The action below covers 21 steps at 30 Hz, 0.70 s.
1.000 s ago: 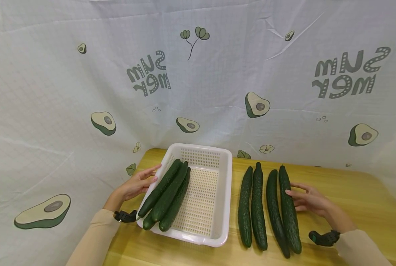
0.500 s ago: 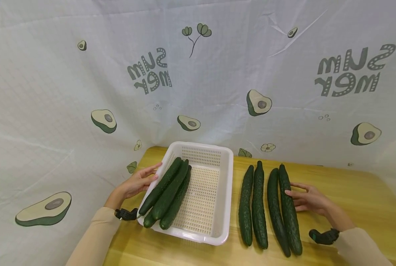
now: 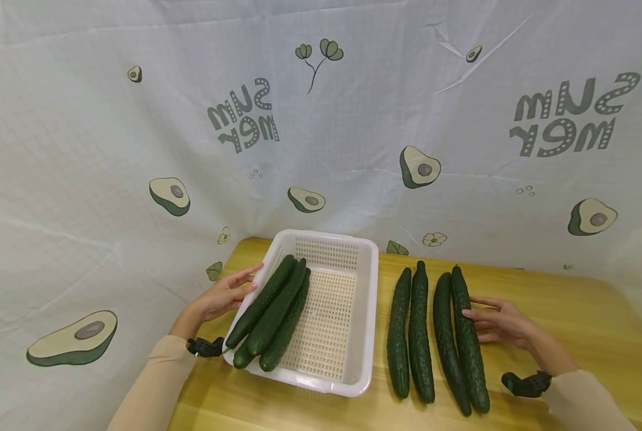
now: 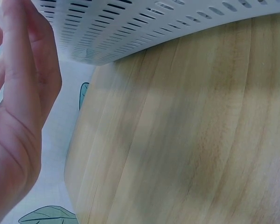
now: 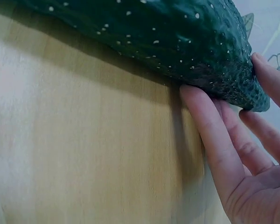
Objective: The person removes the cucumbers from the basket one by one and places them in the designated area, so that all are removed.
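Observation:
A white plastic basket (image 3: 368,335) with slotted walls stands on the wooden table. Dark green cucumbers (image 3: 272,308) lie bundled along its left side, several in all, their lower ends over the near rim. My left hand (image 3: 224,298) touches the basket's left wall from outside, fingers extended. In the left wrist view those fingers reach up by the slotted wall (image 4: 144,21). My right hand (image 3: 501,320) touches the rightmost cucumber (image 3: 471,341) near its upper half. The right wrist view shows extended fingers (image 5: 212,130) along that cucumber's bumpy underside, with another digit at its far side.
Three more cucumbers (image 3: 419,335) lie lengthwise between the basket and the rightmost one, roughly parallel. A pale cloth (image 3: 353,131) printed with avocados hangs behind the table and at its left. Bare wood (image 3: 563,299) shows at the right.
The whole view shifts slightly between the first frame and the later ones. Both hands, the basket and the cucumbers keep their places relative to each other.

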Available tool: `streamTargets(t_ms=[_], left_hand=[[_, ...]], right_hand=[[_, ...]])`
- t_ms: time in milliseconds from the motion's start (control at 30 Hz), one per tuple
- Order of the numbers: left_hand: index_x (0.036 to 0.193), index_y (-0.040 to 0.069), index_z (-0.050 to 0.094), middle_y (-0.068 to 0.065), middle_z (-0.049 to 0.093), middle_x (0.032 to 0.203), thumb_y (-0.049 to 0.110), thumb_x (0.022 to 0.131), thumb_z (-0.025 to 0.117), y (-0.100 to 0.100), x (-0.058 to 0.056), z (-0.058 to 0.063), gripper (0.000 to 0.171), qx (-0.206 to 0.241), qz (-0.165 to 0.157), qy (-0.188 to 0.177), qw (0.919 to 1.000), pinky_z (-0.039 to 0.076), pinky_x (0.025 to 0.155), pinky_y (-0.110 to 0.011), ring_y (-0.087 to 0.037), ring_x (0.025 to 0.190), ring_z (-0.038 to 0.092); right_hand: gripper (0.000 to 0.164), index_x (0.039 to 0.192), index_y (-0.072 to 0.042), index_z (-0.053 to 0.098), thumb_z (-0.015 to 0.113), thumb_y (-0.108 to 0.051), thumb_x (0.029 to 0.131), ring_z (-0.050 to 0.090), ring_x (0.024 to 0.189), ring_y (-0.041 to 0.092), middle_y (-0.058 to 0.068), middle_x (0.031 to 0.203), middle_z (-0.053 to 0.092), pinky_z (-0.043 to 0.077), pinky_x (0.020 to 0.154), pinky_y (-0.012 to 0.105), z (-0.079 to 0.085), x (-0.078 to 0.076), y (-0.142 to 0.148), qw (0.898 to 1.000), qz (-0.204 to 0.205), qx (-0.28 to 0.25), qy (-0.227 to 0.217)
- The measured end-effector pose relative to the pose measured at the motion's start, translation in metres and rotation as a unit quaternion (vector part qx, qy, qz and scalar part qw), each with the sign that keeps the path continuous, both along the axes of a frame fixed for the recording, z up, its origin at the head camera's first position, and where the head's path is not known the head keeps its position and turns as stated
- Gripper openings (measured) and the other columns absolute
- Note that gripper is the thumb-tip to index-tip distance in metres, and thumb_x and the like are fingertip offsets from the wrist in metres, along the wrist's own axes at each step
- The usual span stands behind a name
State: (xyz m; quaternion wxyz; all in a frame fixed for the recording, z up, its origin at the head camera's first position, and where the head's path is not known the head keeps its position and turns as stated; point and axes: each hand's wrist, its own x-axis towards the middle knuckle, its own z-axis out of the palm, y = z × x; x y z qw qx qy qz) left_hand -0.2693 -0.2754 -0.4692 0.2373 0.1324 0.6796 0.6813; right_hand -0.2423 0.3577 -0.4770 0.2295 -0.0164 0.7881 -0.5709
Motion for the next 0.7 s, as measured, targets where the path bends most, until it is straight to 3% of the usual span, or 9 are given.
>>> streamTargets(t_ms=[167, 367, 600, 700], left_hand=[[0.161, 0.017, 0.019, -0.012, 0.045, 0.137, 0.009, 0.107, 0.047, 0.001, 0.0004, 0.0009, 0.062, 0.001, -0.001, 0.002, 1.0, 0.058, 0.076, -0.03, -0.015, 0.096, 0.063], [0.161, 0.017, 0.018, -0.012, 0.048, 0.133, 0.009, 0.106, 0.049, 0.0007, 0.0017, 0.002, 0.063, 0.002, -0.001, -0.005, 1.0, 0.058, 0.075, -0.029, -0.014, 0.095, 0.064], [0.161, 0.017, 0.018, -0.011, 0.048, 0.133, 0.011, 0.106, 0.05, 0.0008, 0.0016, 0.0027, 0.064, 0.004, -0.001, -0.006, 1.0, 0.058, 0.074, -0.027, -0.013, 0.092, 0.064], [0.161, 0.017, 0.019, -0.012, 0.048, 0.134, 0.01, 0.106, 0.049, 0.0011, 0.0013, 0.0029, 0.063, 0.004, 0.001, -0.005, 1.0, 0.058, 0.074, -0.027, -0.013, 0.092, 0.064]], right_hand=[[0.078, 0.151, 0.016, 0.013, 0.06, -0.021, 0.102, 0.059, 0.113, 0.045, 0.04, 0.135, 0.046, 0.057, 0.082, 0.048, 0.0, -0.0017, -0.0002, 1.0, -0.008, 0.013, 0.0], [0.078, 0.151, 0.016, 0.012, 0.058, -0.023, 0.103, 0.056, 0.117, 0.049, 0.042, 0.14, 0.039, 0.057, 0.084, 0.048, 0.0, -0.0022, 0.0003, 1.0, 0.0, 0.023, -0.003], [0.075, 0.15, 0.018, 0.016, 0.059, -0.022, 0.103, 0.064, 0.107, 0.037, 0.032, 0.129, 0.056, 0.057, 0.083, 0.047, 0.0022, -0.0036, 0.0024, 1.0, -0.007, 0.019, -0.017], [0.074, 0.149, 0.019, 0.016, 0.059, -0.021, 0.103, 0.064, 0.108, 0.039, 0.033, 0.129, 0.056, 0.057, 0.083, 0.047, 0.0037, -0.0048, 0.0022, 1.0, -0.006, 0.018, -0.017]])
